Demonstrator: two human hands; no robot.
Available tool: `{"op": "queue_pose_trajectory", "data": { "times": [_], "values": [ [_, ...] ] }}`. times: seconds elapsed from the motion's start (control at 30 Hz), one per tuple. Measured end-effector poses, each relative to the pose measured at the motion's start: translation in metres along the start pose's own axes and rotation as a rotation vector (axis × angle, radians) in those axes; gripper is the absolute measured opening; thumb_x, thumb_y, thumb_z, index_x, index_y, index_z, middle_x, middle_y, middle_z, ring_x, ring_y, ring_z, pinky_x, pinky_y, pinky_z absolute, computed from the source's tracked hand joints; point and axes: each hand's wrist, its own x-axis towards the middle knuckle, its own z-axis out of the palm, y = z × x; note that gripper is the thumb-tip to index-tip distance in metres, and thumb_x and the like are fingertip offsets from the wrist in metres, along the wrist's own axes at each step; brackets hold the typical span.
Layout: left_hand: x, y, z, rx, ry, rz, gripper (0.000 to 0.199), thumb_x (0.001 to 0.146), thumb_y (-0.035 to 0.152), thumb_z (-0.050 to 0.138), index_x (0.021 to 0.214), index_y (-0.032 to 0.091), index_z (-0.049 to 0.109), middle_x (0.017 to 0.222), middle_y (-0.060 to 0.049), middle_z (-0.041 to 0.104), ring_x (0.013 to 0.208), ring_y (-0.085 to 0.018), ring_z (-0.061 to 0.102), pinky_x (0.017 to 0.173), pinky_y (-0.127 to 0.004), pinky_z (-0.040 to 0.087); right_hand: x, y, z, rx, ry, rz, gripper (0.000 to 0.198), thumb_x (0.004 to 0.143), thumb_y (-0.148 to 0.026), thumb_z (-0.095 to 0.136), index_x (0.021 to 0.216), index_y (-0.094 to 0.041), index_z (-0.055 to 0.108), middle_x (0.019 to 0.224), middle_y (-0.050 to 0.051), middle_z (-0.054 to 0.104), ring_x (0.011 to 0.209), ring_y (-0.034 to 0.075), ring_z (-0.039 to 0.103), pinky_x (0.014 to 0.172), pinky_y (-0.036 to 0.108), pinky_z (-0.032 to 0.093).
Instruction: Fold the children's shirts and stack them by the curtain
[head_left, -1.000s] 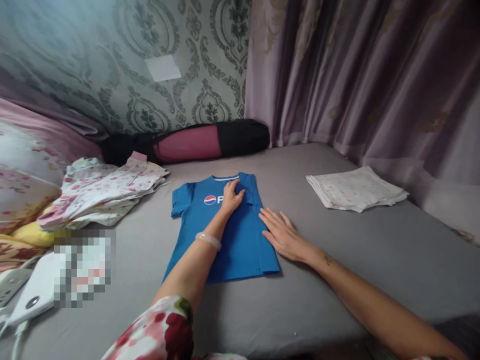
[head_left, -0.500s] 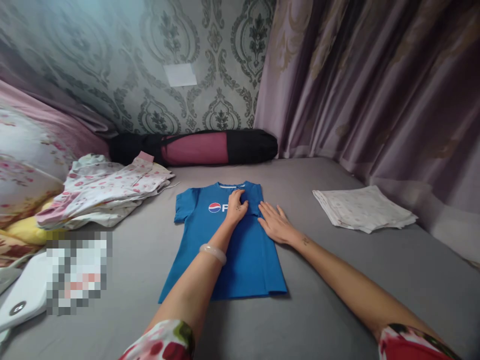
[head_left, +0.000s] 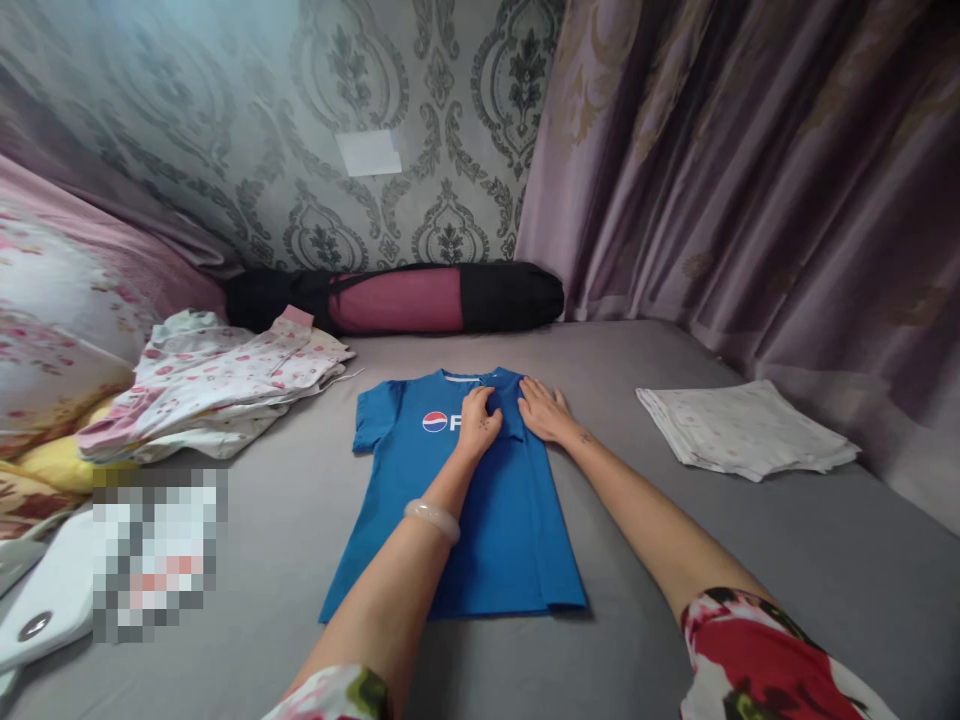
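A blue T-shirt (head_left: pixel 409 500) with a round red, white and blue logo lies spread on the bed. Its left sleeve sticks out to the side, while the right side is folded inward over the chest. My left hand (head_left: pixel 478 418) rests on the folded part just under the collar, its fingers slightly bent and the thumb apart, covering some of the printed lettering. Along the shirt's right edge, close to the shoulder, my right hand (head_left: pixel 544 410) lies flat with its fingers stretched out and touching the fabric.
Folded pale cloth (head_left: pixel 750 428) lies on the grey bedsheet (head_left: pixel 637 660) to the right. Patterned clothes (head_left: pixel 225 375) are heaped at the left, beside a floral pillow (head_left: pixel 60 300). A white device (head_left: pixel 67 575) lies near left. A black and maroon bag (head_left: pixel 397 300) runs along the wall.
My right hand has slid up along the shirt's right edge toward the shoulder. My left hand stays on the folded part. The view has shifted slightly.
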Motion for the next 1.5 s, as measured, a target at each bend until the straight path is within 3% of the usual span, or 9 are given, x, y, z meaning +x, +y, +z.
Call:
{"op": "queue_pose_trajectory", "data": {
  "times": [0.27, 0.5, 0.7, 0.93, 1.07, 1.27, 1.5],
  "values": [
    [0.001, 0.004, -0.004, -0.007, -0.027, 0.005, 0.041, 0.071, 0.012, 0.058, 0.111, 0.017, 0.063, 0.121, -0.014, 0.061, 0.118, -0.028, 0.055, 0.104, -0.045, 0.042, 0.026, -0.001, 0.005, -0.004, 0.03, 0.07, 0.059, 0.098, -0.035, 0.017, 0.151, -0.013, 0.025, 0.158, 0.011, 0.024, 0.145, 0.025, 0.019, 0.116, 0.055, 0.014],
    [0.002, 0.007, -0.004, -0.013, -0.014, -0.008, 0.041, 0.07, 0.005, 0.048, 0.107, 0.015, 0.064, 0.115, -0.013, 0.064, 0.113, -0.025, 0.058, 0.104, -0.041, 0.044, 0.017, -0.021, 0.002, 0.052, 0.059, 0.027, 0.06, 0.097, -0.034, 0.02, 0.151, -0.009, 0.024, 0.16, 0.012, 0.016, 0.147, 0.024, 0.012, 0.117, 0.051, 0.011],
    [0.003, 0.004, -0.003, -0.015, -0.009, 0.004, 0.042, 0.07, 0.003, 0.046, 0.105, 0.015, 0.065, 0.112, -0.013, 0.065, 0.11, -0.025, 0.059, 0.102, -0.041, 0.045, 0.01, -0.036, 0.012, 0.034, 0.101, 0.067, 0.06, 0.097, -0.032, 0.022, 0.149, -0.003, 0.028, 0.158, 0.014, 0.021, 0.146, 0.026, 0.017, 0.117, 0.05, 0.013],
    [0.004, 0.0, -0.003, -0.041, -0.009, 0.019, 0.042, 0.069, 0.003, 0.045, 0.104, 0.014, 0.066, 0.111, -0.013, 0.066, 0.109, -0.026, 0.06, 0.101, -0.042, 0.046, 0.011, -0.035, 0.014, 0.053, 0.184, 0.071, 0.056, 0.097, -0.03, 0.023, 0.146, -0.006, 0.036, 0.156, 0.013, 0.03, 0.144, 0.024, 0.023, 0.116, 0.044, 0.018],
    [0.004, 0.0, -0.003, -0.032, -0.015, 0.016, 0.042, 0.07, 0.001, 0.045, 0.104, 0.015, 0.065, 0.111, -0.012, 0.066, 0.11, -0.025, 0.06, 0.102, -0.041, 0.046, -0.011, -0.036, 0.012, 0.087, 0.184, 0.058, 0.057, 0.098, -0.03, 0.021, 0.148, -0.005, 0.033, 0.157, 0.012, 0.027, 0.145, 0.023, 0.021, 0.117, 0.04, 0.019],
    [0.003, 0.002, -0.002, -0.02, -0.018, 0.005, 0.038, 0.075, 0.005, 0.045, 0.106, 0.013, 0.065, 0.113, -0.014, 0.065, 0.111, -0.025, 0.06, 0.102, -0.04, 0.046, -0.061, -0.043, 0.011, 0.055, 0.083, -0.006, 0.061, 0.099, -0.037, 0.021, 0.151, -0.006, 0.025, 0.159, 0.012, 0.019, 0.147, 0.024, 0.015, 0.118, 0.045, 0.012],
    [0.002, 0.0, -0.003, -0.052, -0.009, 0.03, 0.037, 0.075, 0.008, 0.052, 0.108, 0.016, 0.064, 0.117, -0.012, 0.064, 0.115, -0.025, 0.058, 0.104, -0.042, 0.044, -0.063, -0.044, 0.012, 0.073, 0.085, -0.002, 0.059, 0.099, -0.036, 0.023, 0.149, -0.006, 0.03, 0.158, 0.012, 0.023, 0.146, 0.023, 0.017, 0.118, 0.046, 0.011]
  ]
}}
